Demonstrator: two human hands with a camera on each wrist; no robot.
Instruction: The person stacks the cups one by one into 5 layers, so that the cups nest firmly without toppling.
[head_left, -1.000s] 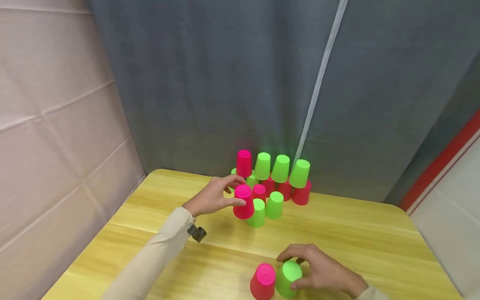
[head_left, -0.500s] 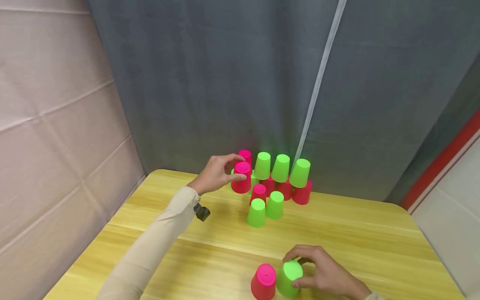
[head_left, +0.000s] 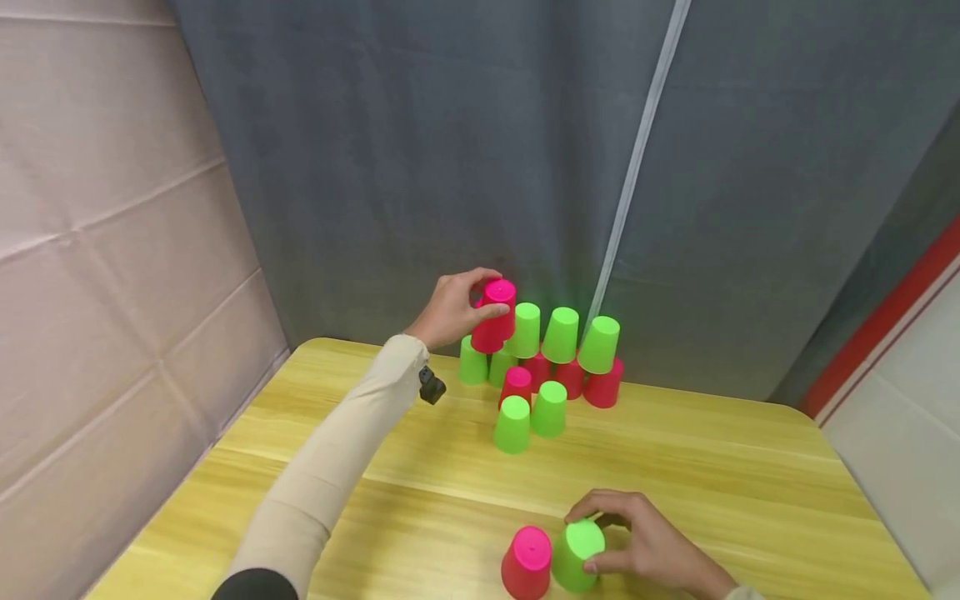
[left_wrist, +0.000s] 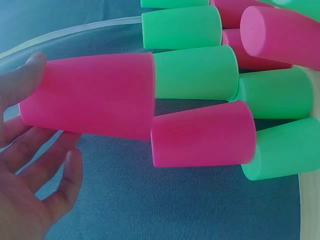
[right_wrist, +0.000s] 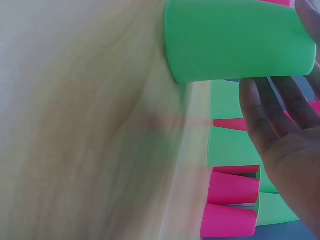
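Stacking is the step in hand: a pink cup [head_left: 495, 317] is held upside down in the left hand [head_left: 450, 310], thumb on one side and fingers curled round the other, and it is carried in the air at the left end of the cup wall [head_left: 558, 354] at the back of the bench [head_left: 420, 467]. In the left wrist view the same cup [left_wrist: 90, 95] is seen just beside a green cup [left_wrist: 196, 72] of the upper row. The wall is built of a lower row of pink and green cups with green cups set upside down on top. Near the front edge a green cup [head_left: 579, 554] is gripped by the right hand [head_left: 645, 546], fingers wrapped over its top and side, while it stands on the bench beside a loose pink cup [head_left: 527, 562]. Next, judging from this, the held cup has to be lowered squarely onto the rims below it, without nudging the neighbours, and then released gently.
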